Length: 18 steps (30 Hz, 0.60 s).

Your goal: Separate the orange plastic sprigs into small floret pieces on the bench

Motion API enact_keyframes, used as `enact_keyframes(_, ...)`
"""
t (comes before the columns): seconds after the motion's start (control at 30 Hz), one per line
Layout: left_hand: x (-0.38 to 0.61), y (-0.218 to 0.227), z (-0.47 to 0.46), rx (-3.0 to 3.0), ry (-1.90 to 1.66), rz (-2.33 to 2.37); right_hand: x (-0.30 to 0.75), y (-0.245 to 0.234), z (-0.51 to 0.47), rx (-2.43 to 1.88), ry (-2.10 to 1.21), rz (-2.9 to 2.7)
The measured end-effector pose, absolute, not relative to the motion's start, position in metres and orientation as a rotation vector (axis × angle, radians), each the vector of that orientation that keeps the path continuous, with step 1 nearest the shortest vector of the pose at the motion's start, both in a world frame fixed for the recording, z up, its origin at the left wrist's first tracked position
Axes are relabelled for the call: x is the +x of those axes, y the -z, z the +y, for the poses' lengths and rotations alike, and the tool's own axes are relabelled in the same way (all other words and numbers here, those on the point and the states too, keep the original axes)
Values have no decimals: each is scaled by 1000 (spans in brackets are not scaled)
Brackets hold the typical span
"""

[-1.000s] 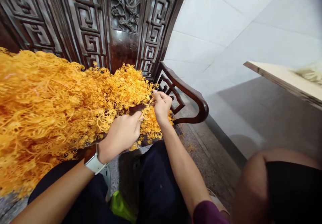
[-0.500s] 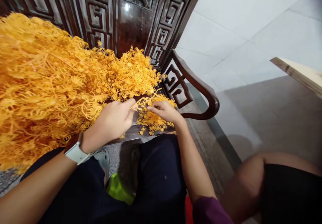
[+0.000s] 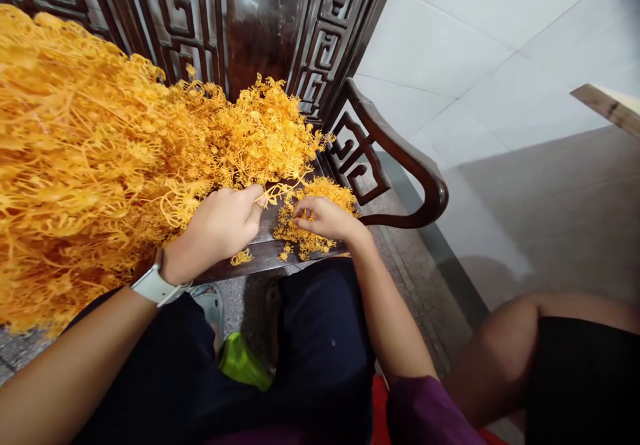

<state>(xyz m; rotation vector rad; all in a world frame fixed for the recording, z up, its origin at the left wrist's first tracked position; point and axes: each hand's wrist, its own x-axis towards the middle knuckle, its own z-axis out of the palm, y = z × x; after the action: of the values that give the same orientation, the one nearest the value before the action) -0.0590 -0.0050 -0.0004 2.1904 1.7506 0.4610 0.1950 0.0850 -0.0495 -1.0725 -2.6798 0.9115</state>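
A big heap of orange plastic sprigs (image 3: 90, 158) covers a dark carved wooden bench (image 3: 260, 248). My left hand (image 3: 220, 225), a white watch on its wrist, is closed and pinches one orange sprig (image 3: 274, 195) at the heap's right edge. My right hand (image 3: 323, 218) is curled over a small pile of loose orange bits (image 3: 320, 195) beside the armrest, its fingertips pinched on the sprig's other end.
The bench's curved armrest (image 3: 400, 165) and carved back (image 3: 250, 25) stand to the right and behind. Another person's bare knee (image 3: 505, 345) is at lower right. A wooden board edge (image 3: 607, 108) juts in at upper right. Green footwear (image 3: 243, 361) lies between my legs.
My right hand has dropped from chest height down onto the small pile; my left hand stays pinched on the sprig. The view has tilted downward and shifted slightly.
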Motion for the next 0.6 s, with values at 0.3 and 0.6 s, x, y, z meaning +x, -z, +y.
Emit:
enact_keyframes(0.3, -56, -1, -4, 2200, -349, 1760, 206, 43, 84, -1172, -940, -2474)
enact_keyframes(0.6, -56, 3, -1, 2308, -194, 1690, 210, 27, 72, -976, -512, -2132)
